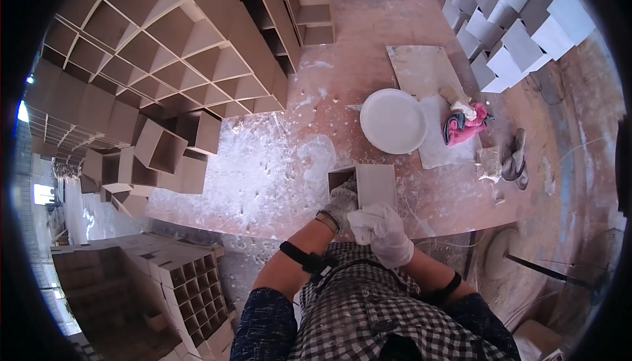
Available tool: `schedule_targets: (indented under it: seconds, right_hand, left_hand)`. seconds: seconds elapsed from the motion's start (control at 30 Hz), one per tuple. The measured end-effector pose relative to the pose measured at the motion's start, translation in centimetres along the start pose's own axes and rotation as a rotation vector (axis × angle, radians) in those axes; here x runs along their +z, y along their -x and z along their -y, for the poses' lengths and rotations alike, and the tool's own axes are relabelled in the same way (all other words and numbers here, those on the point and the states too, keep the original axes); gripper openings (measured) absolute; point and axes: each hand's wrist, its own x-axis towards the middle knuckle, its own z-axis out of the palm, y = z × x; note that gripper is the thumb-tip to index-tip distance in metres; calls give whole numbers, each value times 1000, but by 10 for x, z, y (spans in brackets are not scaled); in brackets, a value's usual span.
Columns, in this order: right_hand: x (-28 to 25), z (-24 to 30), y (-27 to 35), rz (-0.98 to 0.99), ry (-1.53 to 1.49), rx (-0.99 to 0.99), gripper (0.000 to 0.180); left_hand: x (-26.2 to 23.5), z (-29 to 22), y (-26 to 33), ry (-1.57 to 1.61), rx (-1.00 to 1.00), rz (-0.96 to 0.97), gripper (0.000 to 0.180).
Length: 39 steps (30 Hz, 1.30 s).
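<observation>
A small cardboard box [377,184] with a pale outer panel and a brown inside stands at the table's near edge in front of me. My left hand [343,206], in a grey knitted glove, grips it with the fingers reaching into its open side. Close by on the right, my right hand [383,231], in a white glove, is closed with its fingers curled at the panel's lower end. What it pinches, if anything, is hidden. A round white plate-like disc [393,121] lies beyond the box, partly over a flat board [421,64].
Stacked brown open boxes [191,58] rise at the left, several loose ones [161,147] beside them. White boxes [510,28] are piled far right. A pink and dark cloth [464,124] lies near a grey glove-like bundle [515,160]. A carton of compartments [197,295] stands lower left.
</observation>
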Motion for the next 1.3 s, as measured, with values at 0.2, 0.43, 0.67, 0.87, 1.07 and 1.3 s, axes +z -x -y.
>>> schedule_targets:
  seconds: [0.2, 0.43, 0.67, 0.87, 1.07, 1.3]
  right_hand:
    - [-33, -15, -76, -434, 459, -540, 10]
    - [12, 23, 4, -473, -128, -150, 27]
    - [-30, -33, 20, -785, -270, 106, 11]
    - [-51, -66, -25, -572, -536, 34, 12]
    - [-43, -40, 11, -349, -1028, 320, 30]
    - [-30, 8, 82, -375, -990, 561, 35]
  left_hand:
    - [28, -80, -14, -1262, -340, 266, 42]
    - [23, -70, -7, -1045, -255, 222, 42]
    - [20, -75, 3, -1235, -40, 132, 36]
    - [21, -74, -16, -1125, -354, 218, 48]
    - [1, -15, 2, -800, -65, -7, 29]
    - [18, -63, -6, -1199, -4, 83, 29]
